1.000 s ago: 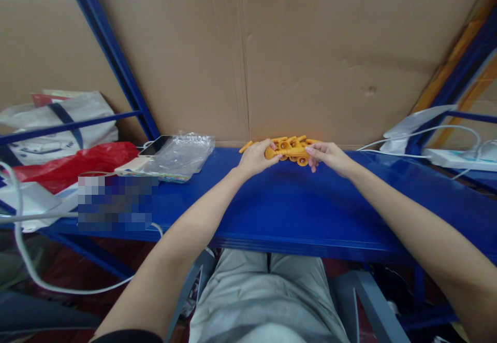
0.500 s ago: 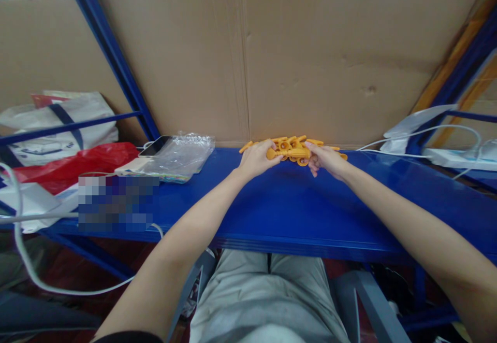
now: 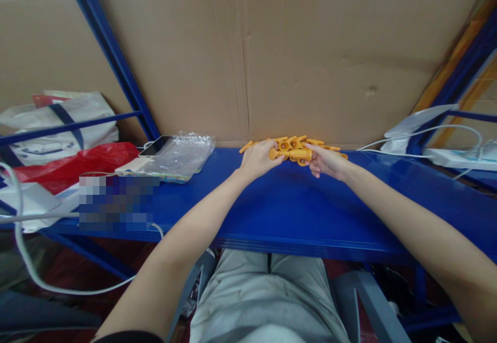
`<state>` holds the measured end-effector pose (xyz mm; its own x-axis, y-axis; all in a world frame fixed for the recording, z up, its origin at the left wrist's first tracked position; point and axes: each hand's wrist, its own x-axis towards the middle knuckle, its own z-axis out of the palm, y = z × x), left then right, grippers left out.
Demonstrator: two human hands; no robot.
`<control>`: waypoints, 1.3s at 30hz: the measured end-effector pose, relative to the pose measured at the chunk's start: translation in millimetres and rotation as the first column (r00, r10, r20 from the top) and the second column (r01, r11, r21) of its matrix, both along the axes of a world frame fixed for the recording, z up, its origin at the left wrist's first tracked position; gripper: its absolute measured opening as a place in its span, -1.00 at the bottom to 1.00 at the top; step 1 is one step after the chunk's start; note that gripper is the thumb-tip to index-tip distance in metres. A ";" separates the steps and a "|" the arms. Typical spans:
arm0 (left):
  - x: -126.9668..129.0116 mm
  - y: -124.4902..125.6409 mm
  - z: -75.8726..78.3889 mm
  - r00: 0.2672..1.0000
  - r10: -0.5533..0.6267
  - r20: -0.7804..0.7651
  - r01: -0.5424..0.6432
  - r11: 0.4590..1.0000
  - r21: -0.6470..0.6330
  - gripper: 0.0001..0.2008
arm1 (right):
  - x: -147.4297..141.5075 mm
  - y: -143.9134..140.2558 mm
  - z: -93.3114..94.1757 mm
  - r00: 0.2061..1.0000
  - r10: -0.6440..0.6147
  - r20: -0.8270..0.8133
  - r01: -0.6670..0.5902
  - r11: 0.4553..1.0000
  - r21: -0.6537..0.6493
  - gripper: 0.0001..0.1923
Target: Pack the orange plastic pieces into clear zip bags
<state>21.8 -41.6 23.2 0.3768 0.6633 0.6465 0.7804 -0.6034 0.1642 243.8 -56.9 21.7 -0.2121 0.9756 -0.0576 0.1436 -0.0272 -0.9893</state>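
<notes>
At far left: one white fabric bag point(image 3: 97, 111), one crumpled red plastic bag point(image 3: 87, 157), contents of both unclear. At the rear of the blue metal shelf point(image 3: 279, 208), left hand point(image 3: 258, 157) and right hand point(image 3: 327, 162) clamp opposite ends of one yellow spindle-shaped plastic piece point(image 3: 298, 154); yellow plastic parts point(image 3: 284, 145) behind overlap, preventing a count

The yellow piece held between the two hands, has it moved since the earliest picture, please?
Yes, slightly: the yellow piece has shifted right, its round end now a little farther from the cardboard crease.
</notes>
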 end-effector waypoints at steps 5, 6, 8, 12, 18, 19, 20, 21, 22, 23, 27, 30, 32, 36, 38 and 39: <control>-0.5 2.1 -1.0 0.999 0.016 -0.036 -0.017 1.000 -0.022 -0.76 | 1.9 0.3 -0.4 1.000 0.008 -0.002 -0.009 0.995 -0.103 -0.44; -1.0 3.5 -1.5 0.999 0.015 -0.047 -0.017 0.999 -0.033 -0.75 | 1.2 -0.2 0.1 1.000 0.008 -0.029 -0.011 0.995 -0.095 -0.47; -2.4 6.5 -3.1 0.997 0.001 -0.071 -0.006 0.998 -0.057 -0.72 | -0.1 -1.0 1.3 0.994 -0.021 -0.106 0.015 0.998 -0.056 -0.58; -5.2 11.1 -7.5 0.990 -0.057 -0.128 0.045 0.994 -0.097 -0.43 | 3.8 1.3 2.6 0.959 -0.129 -0.251 0.153 0.985 0.077 -0.81; -5.6 11.9 -11.8 0.966 -0.113 -0.234 0.075 0.983 -0.166 -0.41 | 30.4 19.9 -3.2 0.906 -0.320 -0.278 0.416 0.794 0.443 -0.68; -5.3 11.8 -11.9 0.962 -0.110 -0.250 0.067 0.982 -0.174 -0.46 | 36.0 23.7 -5.3 0.896 -0.368 -0.248 0.444 0.723 0.530 -0.62; -5.0 11.8 -11.8 0.959 -0.104 -0.264 0.057 0.982 -0.180 -0.51 | 41.6 27.0 -7.8 0.883 -0.425 -0.202 0.452 0.645 0.616 -0.57; -4.8 11.9 -11.7 0.957 -0.096 -0.275 0.046 0.982 -0.184 -0.55 | 47.2 29.7 -10.6 0.861 -0.488 -0.141 0.437 0.571 0.695 -0.53; -4.6 12.0 -11.5 0.955 -0.088 -0.285 0.034 0.982 -0.187 -0.59 | 52.4 31.7 -13.7 0.829 -0.556 -0.060 0.398 0.511 0.762 -0.51; -4.4 12.2 -11.4 0.953 -0.081 -0.293 0.025 0.982 -0.190 -0.61 | 57.2 33.0 -16.9 0.783 -0.621 0.037 0.339 0.475 0.812 -0.51; -4.1 13.2 -11.1 0.948 -0.064 -0.311 -0.001 0.979 -0.203 -0.64 | 67.5 34.3 -29.6 0.478 -0.780 0.404 0.116 0.511 0.852 -0.55; -3.7 12.6 -10.8 0.946 -0.063 -0.317 -0.004 0.978 -0.209 -0.65 | 65.9 36.2 -36.7 0.278 -0.790 0.547 0.022 0.575 0.818 -0.54; -3.2 11.7 -10.7 0.944 -0.063 -0.325 -0.009 0.976 -0.216 -0.65 | 62.8 38.0 -39.8 0.228 -0.789 0.571 -0.022 0.582 0.813 -0.55; -2.4 11.2 -11.6 0.937 -0.059 -0.343 -0.021 0.974 -0.226 -0.66 | 57.6 39.7 -42.4 0.230 -0.785 0.575 -0.093 0.571 0.816 -0.52; -2.3 11.7 -12.3 0.936 -0.057 -0.347 -0.026 0.973 -0.231 -0.66 | 55.6 39.1 -42.5 0.224 -0.775 0.592 -0.124 0.580 0.806 -0.47; -2.3 12.1 -12.6 0.936 -0.057 -0.348 -0.028 0.972 -0.234 -0.66 | 54.5 38.5 -42.4 0.218 -0.769 0.601 -0.132 0.587 0.799 -0.43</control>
